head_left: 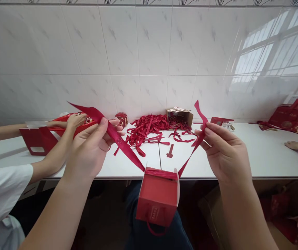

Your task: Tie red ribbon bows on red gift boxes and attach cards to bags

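Observation:
A small red gift box hangs above my lap, below the table edge. A red ribbon runs across its top, and each end rises to one of my hands. My left hand pinches the left ribbon end between thumb and fingers. My right hand pinches the right ribbon end, whose tip sticks up above the fingers. Both ribbon halves are pulled taut, forming a V over the box.
A pile of loose red ribbons lies on the white table beside a small cardboard box. On the left, another person's hands handle red boxes. A third person's hand rests at right, near stacked red packaging.

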Tool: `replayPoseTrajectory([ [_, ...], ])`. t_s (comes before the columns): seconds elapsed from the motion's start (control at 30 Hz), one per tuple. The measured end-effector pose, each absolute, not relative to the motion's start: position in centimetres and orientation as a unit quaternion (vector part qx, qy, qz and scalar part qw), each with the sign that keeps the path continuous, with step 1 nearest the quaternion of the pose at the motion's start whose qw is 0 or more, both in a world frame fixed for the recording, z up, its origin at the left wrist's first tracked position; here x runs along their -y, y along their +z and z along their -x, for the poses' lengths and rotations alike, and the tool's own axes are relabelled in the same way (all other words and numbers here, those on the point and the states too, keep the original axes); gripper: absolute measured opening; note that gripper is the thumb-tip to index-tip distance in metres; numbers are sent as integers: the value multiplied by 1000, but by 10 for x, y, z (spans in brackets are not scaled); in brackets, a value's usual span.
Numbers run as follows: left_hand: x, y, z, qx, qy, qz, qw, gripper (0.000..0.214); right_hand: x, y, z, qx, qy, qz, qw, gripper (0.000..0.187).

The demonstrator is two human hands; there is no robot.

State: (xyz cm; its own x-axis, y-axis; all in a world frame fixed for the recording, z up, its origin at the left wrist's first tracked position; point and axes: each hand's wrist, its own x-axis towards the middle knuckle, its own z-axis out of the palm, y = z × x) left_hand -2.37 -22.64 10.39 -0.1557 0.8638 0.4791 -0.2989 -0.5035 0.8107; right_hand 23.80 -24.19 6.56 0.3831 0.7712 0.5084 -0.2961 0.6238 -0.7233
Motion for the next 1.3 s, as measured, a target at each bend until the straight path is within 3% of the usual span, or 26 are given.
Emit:
replayPoseTrajectory([
  [0.17,224,111,25,-258,658,-551,443,21,235,74,-239,438,393,266,763,34],
  [0.4,223,119,6,-236,601,-574,503,25,228,87,-231,422,540,246,685,20],
  [0.7,234,126,-24,-252,499,-648,518,32,231,100,-211,481,467,258,695,20],
  [0.87,236,136,-23,-262,495,-657,505,33,230,108,-205,503,437,253,702,18],
  [1.0,232,145,-16,-278,519,-658,470,28,227,120,-208,491,418,279,712,28],
  [1.3,224,147,13,-330,500,-668,442,27,216,133,-211,464,511,252,678,16],
])
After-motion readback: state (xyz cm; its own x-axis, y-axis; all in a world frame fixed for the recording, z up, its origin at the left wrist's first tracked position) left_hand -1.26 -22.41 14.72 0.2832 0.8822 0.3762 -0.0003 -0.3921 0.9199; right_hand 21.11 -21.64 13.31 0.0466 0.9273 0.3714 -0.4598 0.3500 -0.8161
